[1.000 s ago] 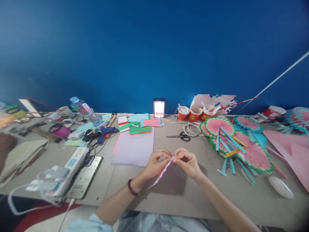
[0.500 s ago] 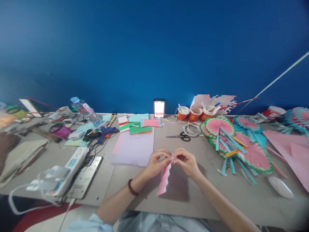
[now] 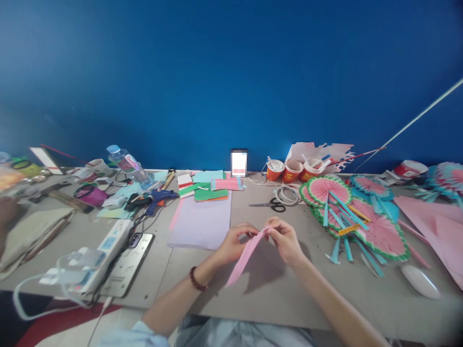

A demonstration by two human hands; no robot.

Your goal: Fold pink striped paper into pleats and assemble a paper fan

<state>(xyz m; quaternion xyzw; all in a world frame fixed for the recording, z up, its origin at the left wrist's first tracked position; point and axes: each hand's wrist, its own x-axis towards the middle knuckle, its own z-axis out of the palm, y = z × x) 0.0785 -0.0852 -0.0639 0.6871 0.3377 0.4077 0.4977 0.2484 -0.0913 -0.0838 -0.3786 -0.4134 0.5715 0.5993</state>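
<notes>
A pink pleated paper strip slants over the table, its upper end raised and its lower end toward me. My right hand pinches the upper end between thumb and fingers. On the other side my left hand, with a beaded bracelet on its wrist, has its fingers curled at the strip's upper part; the paper hides some of its fingertips. Beyond the hands lie black-handled scissors and a roll of white tape. A lilac paper sheet lies past my left hand.
Pink-and-green paper fans with blue strips lie at right, near a white mouse. Red paper cups stand by the blue wall. At left are a power strip, a phone, a glue gun and another person's hand.
The pink strip has turned, its flat side now facing me and its lower end swung left. My right hand has risen slightly with the upper end; my left hand has shifted slightly left.
</notes>
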